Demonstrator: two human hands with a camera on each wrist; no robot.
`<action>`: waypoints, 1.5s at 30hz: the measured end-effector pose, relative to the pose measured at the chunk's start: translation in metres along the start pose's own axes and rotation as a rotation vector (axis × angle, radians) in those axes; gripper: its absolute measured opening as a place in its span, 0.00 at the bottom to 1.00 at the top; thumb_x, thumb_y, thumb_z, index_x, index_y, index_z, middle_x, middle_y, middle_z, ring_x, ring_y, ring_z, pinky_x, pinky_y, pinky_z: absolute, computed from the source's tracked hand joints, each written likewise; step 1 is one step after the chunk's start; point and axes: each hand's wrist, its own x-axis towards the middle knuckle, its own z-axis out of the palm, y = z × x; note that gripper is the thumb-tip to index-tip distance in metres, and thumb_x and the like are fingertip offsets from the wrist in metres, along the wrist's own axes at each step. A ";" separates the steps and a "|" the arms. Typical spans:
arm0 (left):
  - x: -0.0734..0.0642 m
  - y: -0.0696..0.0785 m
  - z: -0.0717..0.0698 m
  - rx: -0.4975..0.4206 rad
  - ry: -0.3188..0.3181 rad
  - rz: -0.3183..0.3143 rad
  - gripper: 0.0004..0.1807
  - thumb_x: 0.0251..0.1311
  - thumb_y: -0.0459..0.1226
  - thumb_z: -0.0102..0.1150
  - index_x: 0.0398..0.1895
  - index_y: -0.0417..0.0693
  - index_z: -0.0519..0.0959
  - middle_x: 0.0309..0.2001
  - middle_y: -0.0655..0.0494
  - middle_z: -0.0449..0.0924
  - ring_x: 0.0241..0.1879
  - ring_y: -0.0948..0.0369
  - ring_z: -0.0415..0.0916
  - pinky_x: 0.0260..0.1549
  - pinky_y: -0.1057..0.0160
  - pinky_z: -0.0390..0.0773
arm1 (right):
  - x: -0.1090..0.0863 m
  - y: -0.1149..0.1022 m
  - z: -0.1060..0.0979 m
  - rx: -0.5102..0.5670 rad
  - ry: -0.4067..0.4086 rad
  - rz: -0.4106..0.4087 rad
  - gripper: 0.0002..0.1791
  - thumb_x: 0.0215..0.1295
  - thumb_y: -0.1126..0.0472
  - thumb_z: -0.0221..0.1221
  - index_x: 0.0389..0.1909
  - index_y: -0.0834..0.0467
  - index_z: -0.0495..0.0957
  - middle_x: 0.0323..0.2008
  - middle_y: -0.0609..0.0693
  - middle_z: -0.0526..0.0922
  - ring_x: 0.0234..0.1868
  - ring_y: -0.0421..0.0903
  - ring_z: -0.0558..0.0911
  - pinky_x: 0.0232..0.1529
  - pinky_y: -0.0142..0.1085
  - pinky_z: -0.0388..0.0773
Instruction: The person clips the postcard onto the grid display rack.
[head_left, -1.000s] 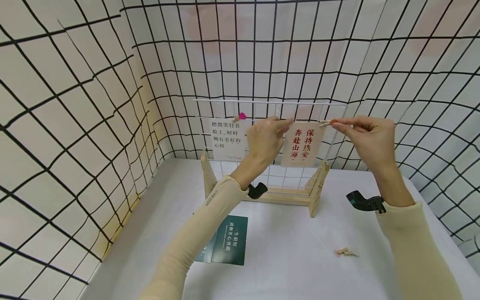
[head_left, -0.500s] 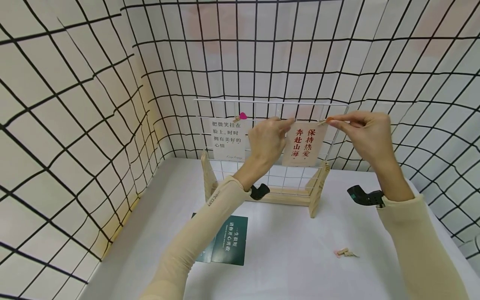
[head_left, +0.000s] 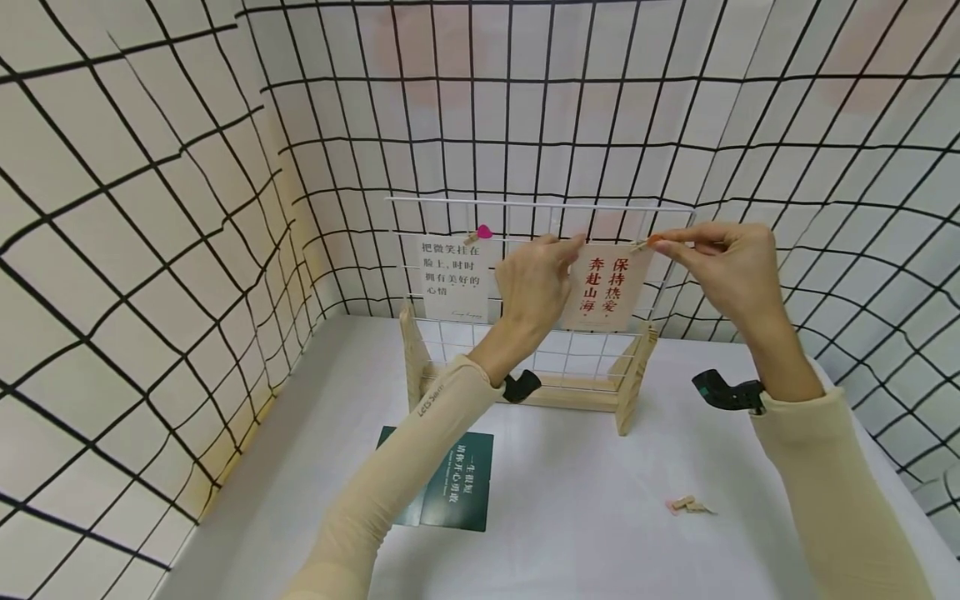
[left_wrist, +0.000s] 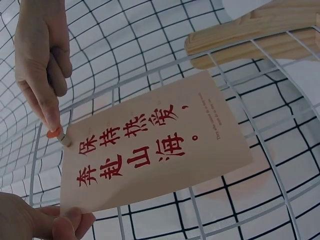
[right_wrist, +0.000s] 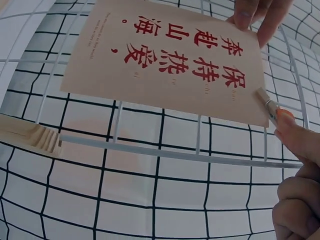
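A pale pink card (left_wrist: 150,145) with red characters lies against the white wire grid (right_wrist: 135,146). My left hand (head_left: 534,279) pinches its upper left corner between thumb and fingers. At the upper right corner, my right hand (head_left: 738,271) pinches a small wooden clothespin (right_wrist: 268,104) with an orange ornament; its tip overlaps the card's edge. To the left on the same grid hangs a white card (head_left: 453,283) with black characters, with a clothespin bearing a pink heart (head_left: 484,232) at its top.
Wooden feet (head_left: 635,379) hold up the grid on a white table (head_left: 570,517). Dark green cards (head_left: 459,483) lie at the front left, partly under my left forearm. Several small clothespins (head_left: 690,505) lie at the front right. Black netting (head_left: 510,108) stands behind and beside.
My right hand has moved slightly left, bringing the clothespin onto the card's upper right corner. My left hand has stayed at the other corner.
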 end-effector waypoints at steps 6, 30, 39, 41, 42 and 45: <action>-0.005 -0.006 -0.007 -0.090 0.008 0.009 0.12 0.62 0.38 0.71 0.49 0.58 0.90 0.29 0.59 0.90 0.18 0.68 0.52 0.17 0.75 0.46 | -0.010 0.007 0.007 0.087 0.065 0.000 0.17 0.62 0.58 0.73 0.50 0.61 0.89 0.23 0.30 0.78 0.21 0.39 0.60 0.19 0.28 0.55; -0.105 -0.082 -0.042 -0.410 -0.210 -0.007 0.14 0.57 0.34 0.75 0.48 0.46 0.90 0.32 0.54 0.87 0.19 0.64 0.69 0.21 0.72 0.66 | -0.112 0.087 0.025 0.179 0.011 0.326 0.22 0.64 0.52 0.72 0.56 0.57 0.87 0.15 0.33 0.66 0.16 0.39 0.56 0.16 0.40 0.51; -0.159 -0.129 -0.051 -0.433 -0.445 -0.124 0.19 0.53 0.36 0.78 0.50 0.49 0.90 0.37 0.54 0.86 0.24 0.68 0.67 0.20 0.70 0.67 | -0.173 0.130 0.029 0.165 -0.116 0.561 0.28 0.64 0.42 0.70 0.59 0.54 0.85 0.15 0.35 0.63 0.15 0.36 0.60 0.14 0.39 0.57; -0.167 -0.136 -0.052 -0.415 -0.511 -0.152 0.20 0.52 0.37 0.79 0.51 0.50 0.90 0.40 0.55 0.85 0.25 0.68 0.68 0.21 0.70 0.68 | -0.189 0.142 0.026 0.152 -0.139 0.596 0.29 0.64 0.42 0.70 0.60 0.54 0.85 0.14 0.35 0.62 0.15 0.36 0.60 0.15 0.39 0.59; -0.171 -0.140 -0.053 -0.405 -0.544 -0.162 0.21 0.52 0.37 0.79 0.51 0.51 0.89 0.41 0.55 0.85 0.26 0.68 0.68 0.22 0.70 0.68 | -0.196 0.148 0.024 0.144 -0.151 0.618 0.29 0.64 0.41 0.70 0.60 0.53 0.84 0.13 0.35 0.61 0.15 0.36 0.60 0.16 0.39 0.60; -0.184 -0.153 -0.054 -0.388 -0.646 -0.188 0.23 0.50 0.37 0.80 0.52 0.50 0.89 0.44 0.55 0.83 0.27 0.68 0.69 0.23 0.69 0.69 | -0.218 0.164 0.018 0.121 -0.190 0.693 0.29 0.64 0.39 0.69 0.60 0.50 0.85 0.13 0.35 0.61 0.15 0.35 0.60 0.18 0.38 0.64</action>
